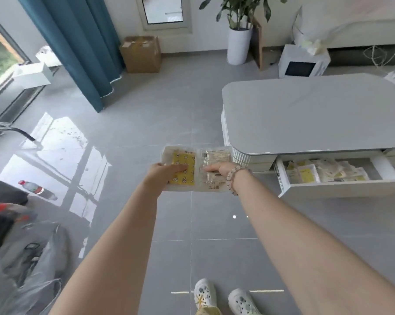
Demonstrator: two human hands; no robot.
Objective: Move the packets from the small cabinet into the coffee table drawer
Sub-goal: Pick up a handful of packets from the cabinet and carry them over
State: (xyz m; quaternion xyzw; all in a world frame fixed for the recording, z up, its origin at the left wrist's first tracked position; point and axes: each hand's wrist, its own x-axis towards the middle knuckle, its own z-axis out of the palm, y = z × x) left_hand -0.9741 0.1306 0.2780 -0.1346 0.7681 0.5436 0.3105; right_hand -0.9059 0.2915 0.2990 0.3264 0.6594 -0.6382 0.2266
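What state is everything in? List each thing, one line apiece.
Drawer: pulled open.
Drawer packets: lying inside the drawer in a loose heap.
Held packets: carried above the floor, not yet in the drawer.
Left hand: grips the yellow-printed side of the held packets.
Right hand: grips their pale side.
Bottle: lying on its side on the floor.
Microwave: door shut.

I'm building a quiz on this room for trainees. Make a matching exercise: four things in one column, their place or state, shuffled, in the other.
1 drawer
2 bottle
3 cardboard box
4 two packets

A on the floor, far left
B gripped by left hand and right hand
C beside the curtain
D pulled open, part filled

Pairs: 1-D, 2-A, 3-C, 4-B
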